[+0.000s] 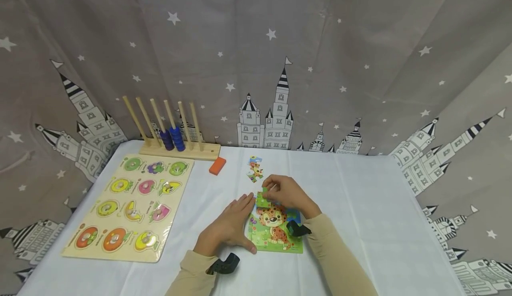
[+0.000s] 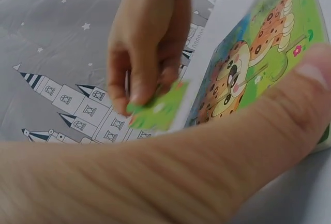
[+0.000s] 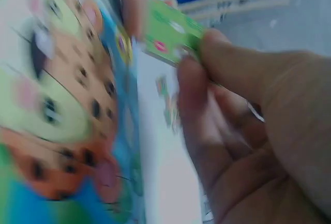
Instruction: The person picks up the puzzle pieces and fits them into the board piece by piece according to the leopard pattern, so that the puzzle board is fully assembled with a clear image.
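A leopard jigsaw puzzle (image 1: 277, 233) lies on the white cloth. My right hand (image 1: 290, 194) is above its far edge and pinches a green puzzle piece (image 3: 170, 31) between thumb and fingers; the left wrist view shows this green piece (image 2: 161, 111) with small flowers printed on it. At the left side of the puzzle my left hand (image 1: 229, 226) rests with its fingers extended, its thumb (image 2: 305, 89) at the puzzle's edge. Beyond the puzzle lie loose jigsaw pieces (image 1: 256, 170) with a bit of leopard picture.
To the left lies a wooden fruit peg board (image 1: 102, 189). Behind it stands a pegged wooden base (image 1: 188, 153) with blue rings (image 1: 177, 139) on its rods. An orange block (image 1: 218, 166) lies near that base. A grey castle-print curtain (image 1: 256, 65) hangs behind the table.
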Action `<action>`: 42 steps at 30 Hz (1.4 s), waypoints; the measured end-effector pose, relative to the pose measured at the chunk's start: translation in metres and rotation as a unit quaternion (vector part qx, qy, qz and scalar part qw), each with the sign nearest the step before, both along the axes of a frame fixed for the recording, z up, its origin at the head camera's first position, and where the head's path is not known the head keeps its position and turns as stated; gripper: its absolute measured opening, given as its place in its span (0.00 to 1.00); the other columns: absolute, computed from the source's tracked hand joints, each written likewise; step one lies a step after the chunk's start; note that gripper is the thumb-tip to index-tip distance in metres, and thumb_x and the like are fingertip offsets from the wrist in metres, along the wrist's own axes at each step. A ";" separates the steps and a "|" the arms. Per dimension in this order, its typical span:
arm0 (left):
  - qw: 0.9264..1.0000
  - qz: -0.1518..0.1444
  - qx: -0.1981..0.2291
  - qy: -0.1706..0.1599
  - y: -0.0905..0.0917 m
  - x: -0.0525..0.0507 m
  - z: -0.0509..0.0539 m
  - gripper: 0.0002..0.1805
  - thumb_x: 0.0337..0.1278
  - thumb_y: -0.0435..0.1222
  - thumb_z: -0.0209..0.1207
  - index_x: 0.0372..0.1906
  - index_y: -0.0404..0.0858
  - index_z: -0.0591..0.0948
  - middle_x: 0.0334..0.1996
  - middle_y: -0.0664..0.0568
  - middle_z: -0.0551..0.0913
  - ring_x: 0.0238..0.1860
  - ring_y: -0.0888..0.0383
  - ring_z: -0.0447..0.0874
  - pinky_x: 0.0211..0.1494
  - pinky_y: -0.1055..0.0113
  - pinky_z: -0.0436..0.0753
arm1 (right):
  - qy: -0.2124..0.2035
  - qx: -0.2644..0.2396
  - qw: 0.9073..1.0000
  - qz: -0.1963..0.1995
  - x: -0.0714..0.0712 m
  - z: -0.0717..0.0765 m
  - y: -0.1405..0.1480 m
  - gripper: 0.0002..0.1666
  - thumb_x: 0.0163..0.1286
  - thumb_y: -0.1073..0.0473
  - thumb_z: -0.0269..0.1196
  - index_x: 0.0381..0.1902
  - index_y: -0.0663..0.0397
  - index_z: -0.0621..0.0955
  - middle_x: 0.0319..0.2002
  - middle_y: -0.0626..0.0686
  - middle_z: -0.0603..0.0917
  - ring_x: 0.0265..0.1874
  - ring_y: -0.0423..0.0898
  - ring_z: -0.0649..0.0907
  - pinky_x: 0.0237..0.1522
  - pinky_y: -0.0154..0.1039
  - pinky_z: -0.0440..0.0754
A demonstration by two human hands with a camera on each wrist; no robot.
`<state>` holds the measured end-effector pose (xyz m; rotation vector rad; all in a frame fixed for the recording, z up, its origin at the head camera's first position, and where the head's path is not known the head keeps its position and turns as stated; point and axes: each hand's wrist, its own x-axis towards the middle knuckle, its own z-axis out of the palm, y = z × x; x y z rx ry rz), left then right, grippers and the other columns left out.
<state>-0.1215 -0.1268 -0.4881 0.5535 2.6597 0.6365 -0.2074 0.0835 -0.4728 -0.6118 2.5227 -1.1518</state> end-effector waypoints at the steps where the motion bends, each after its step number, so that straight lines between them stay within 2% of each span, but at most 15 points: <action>1: 1.000 0.000 0.000 -0.001 0.000 0.000 0.000 0.78 0.24 0.62 0.82 0.81 0.34 0.52 0.84 0.45 0.49 0.84 0.45 0.44 0.85 0.46 0.50 | -0.010 0.001 1.000 0.019 0.007 0.001 0.002 0.11 0.68 0.55 0.71 0.46 0.48 0.84 0.38 0.48 0.87 0.31 0.39 0.85 0.33 0.36 0.84; 4: 1.000 -0.001 0.004 0.001 -0.002 -0.001 -0.002 0.76 0.27 0.63 0.80 0.82 0.35 0.53 0.84 0.46 0.49 0.84 0.45 0.44 0.85 0.45 0.51 | -0.025 0.016 0.997 0.068 0.028 -0.001 0.005 0.10 0.66 0.56 0.72 0.44 0.46 0.84 0.35 0.45 0.86 0.29 0.36 0.83 0.34 0.33 0.83; 6: 1.000 0.001 0.008 0.002 -0.003 -0.002 -0.002 0.74 0.31 0.63 0.79 0.82 0.35 0.53 0.84 0.46 0.49 0.84 0.45 0.45 0.85 0.45 0.51 | -0.026 0.026 0.996 0.086 0.040 -0.004 0.004 0.11 0.65 0.56 0.73 0.43 0.46 0.84 0.33 0.42 0.85 0.29 0.34 0.82 0.35 0.31 0.82; 12: 1.000 -0.009 0.021 0.011 -0.003 -0.002 -0.004 0.64 0.47 0.62 0.73 0.81 0.34 0.55 0.83 0.43 0.51 0.83 0.43 0.47 0.83 0.42 0.55 | -0.009 0.042 0.994 0.097 0.060 -0.012 -0.001 0.12 0.63 0.57 0.75 0.42 0.49 0.84 0.31 0.41 0.84 0.28 0.31 0.80 0.35 0.28 0.81; 15: 1.000 -0.005 0.024 0.011 -0.003 -0.002 -0.005 0.60 0.53 0.59 0.71 0.81 0.34 0.55 0.83 0.43 0.52 0.83 0.42 0.47 0.83 0.42 0.55 | 0.011 0.054 0.994 0.098 0.064 -0.013 -0.004 0.12 0.61 0.58 0.76 0.41 0.50 0.85 0.31 0.42 0.83 0.27 0.31 0.78 0.35 0.27 0.80; 18: 1.000 0.001 0.022 0.011 -0.002 -0.001 -0.005 0.59 0.54 0.58 0.71 0.81 0.34 0.55 0.83 0.44 0.52 0.83 0.43 0.47 0.84 0.43 0.55 | 0.029 0.058 0.993 0.102 0.065 -0.014 -0.004 0.13 0.59 0.58 0.77 0.40 0.52 0.86 0.32 0.43 0.83 0.27 0.30 0.77 0.35 0.27 0.80; 26: 1.000 0.008 0.010 0.007 0.000 -0.002 -0.005 0.60 0.51 0.58 0.72 0.81 0.35 0.55 0.83 0.45 0.52 0.84 0.44 0.47 0.84 0.45 0.54 | 0.032 0.052 0.993 0.100 0.066 -0.013 -0.004 0.14 0.57 0.60 0.78 0.40 0.55 0.87 0.32 0.46 0.85 0.27 0.30 0.79 0.35 0.27 0.81; 37: 1.000 0.015 0.015 0.008 0.000 0.001 -0.003 0.60 0.49 0.57 0.74 0.80 0.35 0.57 0.83 0.44 0.53 0.83 0.43 0.48 0.84 0.44 0.54 | 0.031 0.061 0.993 0.092 0.069 -0.013 -0.006 0.13 0.57 0.60 0.78 0.39 0.53 0.86 0.32 0.45 0.83 0.27 0.30 0.77 0.37 0.28 0.78; 42: 1.000 0.017 0.013 0.011 0.000 0.000 -0.005 0.61 0.49 0.57 0.74 0.81 0.35 0.56 0.83 0.45 0.53 0.83 0.44 0.47 0.84 0.45 0.53 | 0.031 0.057 0.994 0.088 0.068 -0.014 -0.005 0.13 0.57 0.61 0.78 0.39 0.53 0.85 0.32 0.45 0.83 0.27 0.31 0.77 0.36 0.27 0.79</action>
